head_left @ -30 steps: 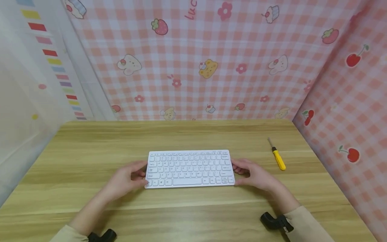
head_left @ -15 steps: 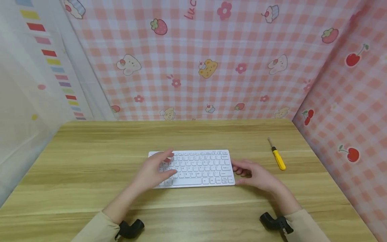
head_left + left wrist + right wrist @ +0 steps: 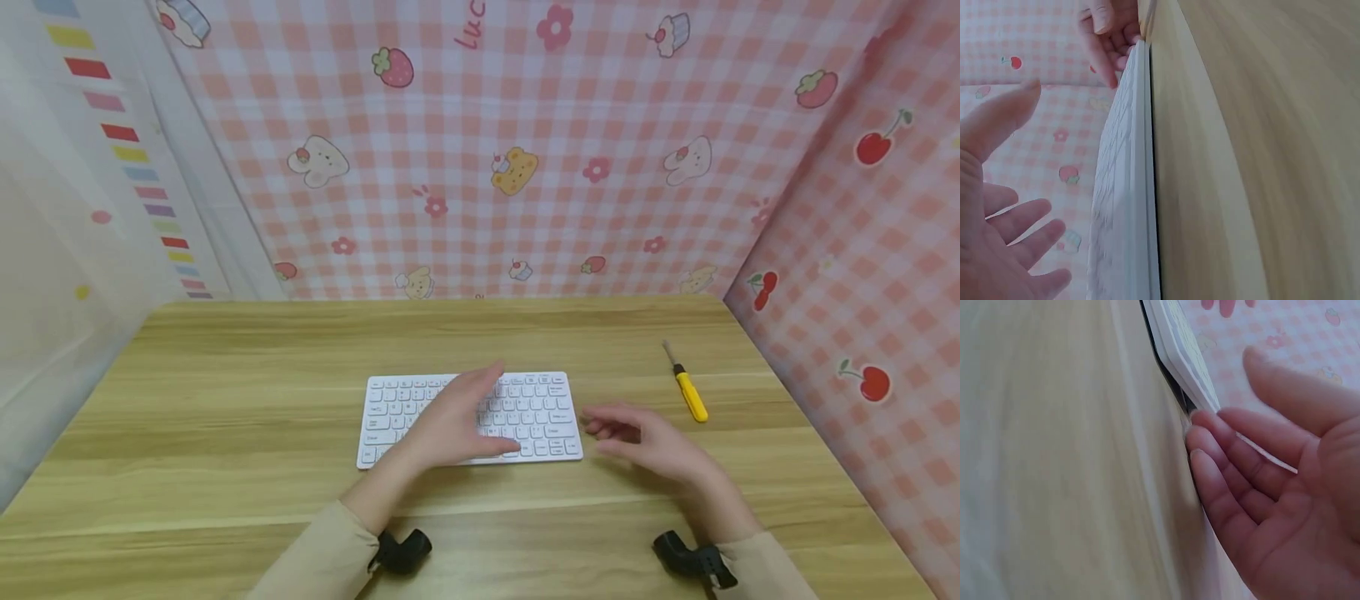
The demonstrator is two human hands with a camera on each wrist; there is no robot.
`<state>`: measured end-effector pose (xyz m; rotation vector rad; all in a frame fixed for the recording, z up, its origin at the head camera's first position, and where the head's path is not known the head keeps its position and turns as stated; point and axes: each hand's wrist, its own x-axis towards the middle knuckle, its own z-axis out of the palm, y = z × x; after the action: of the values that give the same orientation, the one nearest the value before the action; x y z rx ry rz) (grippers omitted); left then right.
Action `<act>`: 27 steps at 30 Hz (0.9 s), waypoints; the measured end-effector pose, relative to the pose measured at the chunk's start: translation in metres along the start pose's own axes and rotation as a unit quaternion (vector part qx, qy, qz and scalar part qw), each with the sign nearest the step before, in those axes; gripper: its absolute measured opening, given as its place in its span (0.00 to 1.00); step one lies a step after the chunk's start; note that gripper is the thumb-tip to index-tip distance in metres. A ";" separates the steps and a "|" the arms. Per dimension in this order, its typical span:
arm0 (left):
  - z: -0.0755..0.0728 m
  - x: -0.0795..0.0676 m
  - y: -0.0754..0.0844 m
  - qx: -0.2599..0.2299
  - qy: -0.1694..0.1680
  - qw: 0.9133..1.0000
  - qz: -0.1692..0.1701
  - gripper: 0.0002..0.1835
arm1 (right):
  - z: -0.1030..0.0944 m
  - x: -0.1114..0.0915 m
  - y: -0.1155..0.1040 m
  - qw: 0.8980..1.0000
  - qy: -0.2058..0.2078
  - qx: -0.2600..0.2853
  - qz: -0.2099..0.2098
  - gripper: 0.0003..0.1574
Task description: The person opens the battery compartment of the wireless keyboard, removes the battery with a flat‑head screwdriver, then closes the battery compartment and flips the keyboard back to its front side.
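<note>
A white keyboard [image 3: 528,417] lies flat at the middle of the wooden table, its long edge towards me. Over its centre hovers my left hand [image 3: 453,421], thumb and fingers spread and holding nothing; the left wrist view shows a gap between this hand [image 3: 997,231] and the keys. Just off the keyboard's right end is my right hand [image 3: 645,437], fingers loosely bent, nothing in its grasp. In the right wrist view the fingertips of that hand [image 3: 1272,469] are close to the keyboard's corner [image 3: 1179,356]; whether they touch it I cannot tell.
To the right of the keyboard, a screwdriver [image 3: 690,393] with a yellow handle lies on the wooden table [image 3: 225,400]. A pink checked cloth [image 3: 465,217] hangs along the table's back, and another [image 3: 885,317] along its right side.
My left hand has let go of the keyboard's left end and moved right over the keys. My right hand has drawn slightly away from the right end. The keyboard has stayed nearly still.
</note>
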<state>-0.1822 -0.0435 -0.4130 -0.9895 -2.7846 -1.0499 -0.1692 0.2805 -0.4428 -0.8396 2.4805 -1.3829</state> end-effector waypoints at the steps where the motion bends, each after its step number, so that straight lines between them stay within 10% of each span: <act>1: 0.003 0.004 0.002 0.004 -0.002 1.000 0.007 0.58 | -0.002 -0.002 -0.001 1.000 0.002 0.004 0.001 0.28; 27: 0.061 0.055 0.019 0.196 -0.056 0.978 0.038 0.74 | -0.036 -0.027 0.010 0.991 0.108 -0.039 0.066 0.30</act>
<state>-0.2029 0.0348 -0.4369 -1.1139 -2.8478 -0.4192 -0.1659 0.3255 -0.4339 -0.5538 2.7115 -1.4072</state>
